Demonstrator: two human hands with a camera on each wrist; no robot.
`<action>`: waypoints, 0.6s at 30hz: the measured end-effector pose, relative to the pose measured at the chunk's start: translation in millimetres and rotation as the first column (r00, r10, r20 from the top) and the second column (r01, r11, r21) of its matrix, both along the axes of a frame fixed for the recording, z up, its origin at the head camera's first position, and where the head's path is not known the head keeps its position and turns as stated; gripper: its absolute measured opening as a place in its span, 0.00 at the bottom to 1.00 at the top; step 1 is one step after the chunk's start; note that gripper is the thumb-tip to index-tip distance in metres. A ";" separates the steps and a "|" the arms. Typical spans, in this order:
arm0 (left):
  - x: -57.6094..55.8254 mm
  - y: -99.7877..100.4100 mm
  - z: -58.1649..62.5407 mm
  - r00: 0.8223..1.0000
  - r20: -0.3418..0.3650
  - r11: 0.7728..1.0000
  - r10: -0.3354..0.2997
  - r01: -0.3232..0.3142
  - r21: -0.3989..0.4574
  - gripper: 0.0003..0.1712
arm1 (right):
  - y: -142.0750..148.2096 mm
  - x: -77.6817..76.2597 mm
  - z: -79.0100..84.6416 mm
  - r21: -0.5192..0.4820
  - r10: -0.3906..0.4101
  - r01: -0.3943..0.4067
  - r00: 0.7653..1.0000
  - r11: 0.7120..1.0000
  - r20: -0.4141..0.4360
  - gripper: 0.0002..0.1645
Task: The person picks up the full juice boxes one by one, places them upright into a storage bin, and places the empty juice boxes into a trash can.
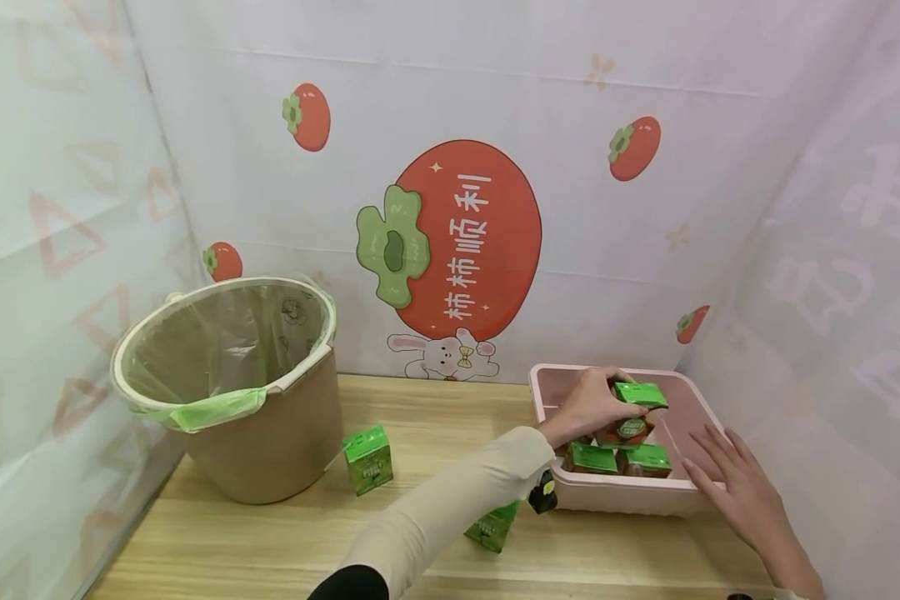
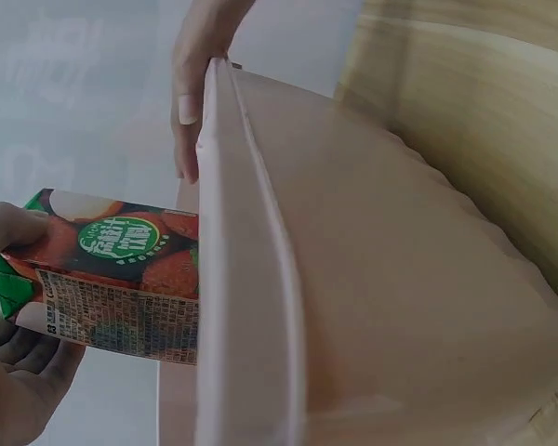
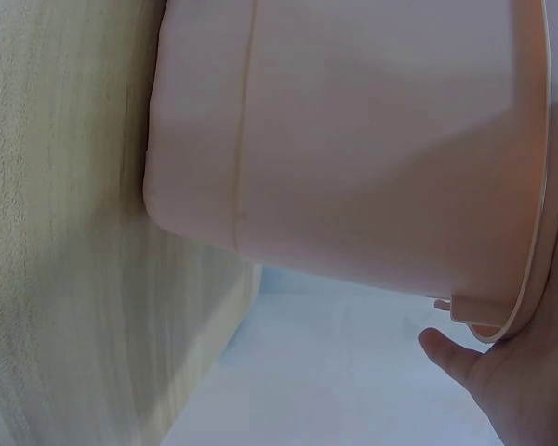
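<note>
My left hand (image 1: 591, 405) grips a juice box (image 1: 633, 427) with a green top and red fruit pictures. It is above the near-left part of a pink plastic bin (image 1: 622, 498). In the left wrist view, the thumb and fingers hold the upper end of the box, and the bin's wall hides its lower end. Beneath it, inside the bin, stand more green-topped juice boxes (image 1: 592, 458), partly covered by the hand. My right hand (image 1: 742, 487) rests at the bin's right rim, its fingers extended; in the right wrist view the thumb (image 3: 449, 356) shows beside the rim.
A brown waste bin (image 1: 270, 450) with a clear liner stands at the left. One green juice box (image 1: 369, 461) is beside it on the wooden table (image 1: 232, 550); another green box (image 1: 492, 528) lies partly behind my left forearm. Printed curtains (image 1: 450, 83) enclose the table.
</note>
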State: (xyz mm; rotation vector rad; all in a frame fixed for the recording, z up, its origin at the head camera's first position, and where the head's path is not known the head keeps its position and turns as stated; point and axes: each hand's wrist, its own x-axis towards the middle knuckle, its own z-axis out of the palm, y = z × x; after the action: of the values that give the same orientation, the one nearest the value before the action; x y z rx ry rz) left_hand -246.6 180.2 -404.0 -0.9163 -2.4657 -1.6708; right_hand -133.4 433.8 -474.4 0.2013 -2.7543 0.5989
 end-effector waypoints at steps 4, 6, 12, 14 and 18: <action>-1.3 6.8 -2.5 1.000 0.020 1.000 0.013 -0.013 0.007 0.20 | -0.8 -0.6 1.1 0.002 -0.008 0.008 1.000 1.000 -0.002 0.35; -2.2 10.4 -3.7 0.999 0.028 1.000 0.026 -0.026 -0.001 0.20 | -1.6 -0.4 1.5 -0.004 -0.008 0.008 1.000 1.000 -0.005 0.35; -3.0 20.5 -6.7 0.995 0.078 0.998 0.067 -0.067 -0.008 0.18 | -1.8 0.9 1.5 -0.006 -0.006 0.006 1.000 1.000 -0.007 0.34; -3.0 22.9 -7.0 0.994 0.087 0.998 0.068 -0.068 0.000 0.19 | -1.3 1.1 1.1 -0.005 -0.003 0.003 1.000 1.000 -0.008 0.34; -4.1 27.3 -7.4 0.995 0.072 0.998 0.064 -0.065 0.008 0.19 | -1.9 1.6 0.8 -0.011 0.008 -0.008 1.000 1.000 -0.016 0.33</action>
State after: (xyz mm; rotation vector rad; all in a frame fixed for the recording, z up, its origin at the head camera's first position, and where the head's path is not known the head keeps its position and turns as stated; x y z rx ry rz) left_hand -250.7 207.5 -411.4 -0.7806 -2.5000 -1.7235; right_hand -131.7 431.9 -473.7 0.2133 -2.7360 0.6111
